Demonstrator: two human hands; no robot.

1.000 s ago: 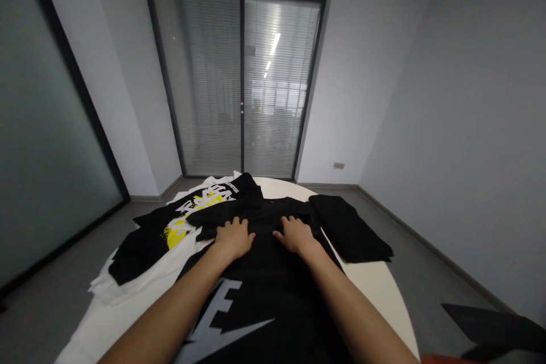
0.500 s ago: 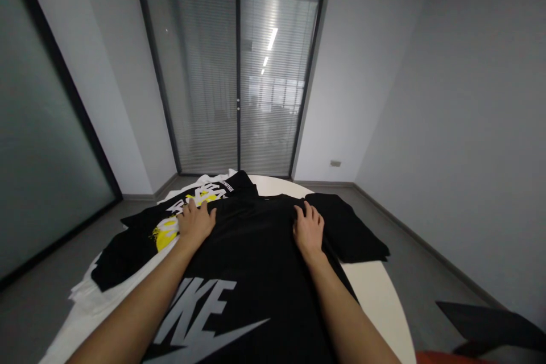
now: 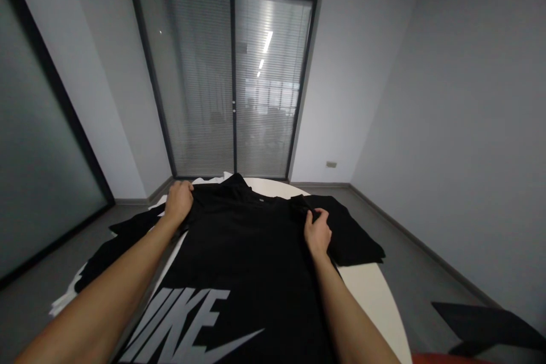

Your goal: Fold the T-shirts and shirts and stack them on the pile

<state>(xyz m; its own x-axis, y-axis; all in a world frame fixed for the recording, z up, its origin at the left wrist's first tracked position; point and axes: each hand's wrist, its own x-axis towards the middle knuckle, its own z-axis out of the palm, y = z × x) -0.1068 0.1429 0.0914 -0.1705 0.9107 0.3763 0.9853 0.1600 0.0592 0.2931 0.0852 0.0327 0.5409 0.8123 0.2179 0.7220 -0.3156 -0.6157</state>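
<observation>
A black T-shirt with large grey lettering and a swoosh lies spread before me, its neckline at the far end. My left hand is closed on its left shoulder or sleeve, a little raised. At the other shoulder, my right hand pinches the bunched black fabric. Beneath and to the left lie more shirts, including a black shirt and white cloth, partly covered by my left arm. Just right of my right hand sits folded black cloth.
All the clothes rest on a cream round-edged table. Beyond it stands a glass partition with blinds. A dark object and a red edge show at the lower right.
My left hand has moved left and away from me, lifting the shirt's shoulder over the yellow-and-white print. My right hand has shifted slightly right and gathered the other shoulder.
</observation>
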